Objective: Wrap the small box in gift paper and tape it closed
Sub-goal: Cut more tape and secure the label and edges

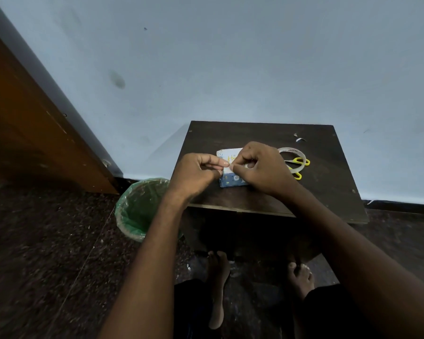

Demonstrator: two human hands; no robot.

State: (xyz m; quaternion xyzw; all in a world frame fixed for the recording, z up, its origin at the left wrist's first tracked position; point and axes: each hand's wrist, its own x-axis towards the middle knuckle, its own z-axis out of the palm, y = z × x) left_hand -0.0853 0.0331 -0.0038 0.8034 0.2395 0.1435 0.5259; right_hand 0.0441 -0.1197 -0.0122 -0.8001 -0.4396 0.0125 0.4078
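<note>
Both hands meet over the small box (231, 178) on the tabletop (255, 133) — left hand (196, 171) and right hand (260, 167) fingers curled, pinching its gift paper (227, 155); tape roll (293, 152) nearby.

A dark wooden table (267, 133) stands against a pale blue wall (230, 57) on dark speckled floor (47, 241).

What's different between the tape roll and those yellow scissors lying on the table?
The clear ring-shaped tape roll is round and see-through; the yellow-handled scissors are long, with bright solid loops. The roll lies flat as an open ring, while the scissors lie partly inside that ring and partly across its rim. Both rest untouched on the dark wooden table, just beyond the right hand.
</note>
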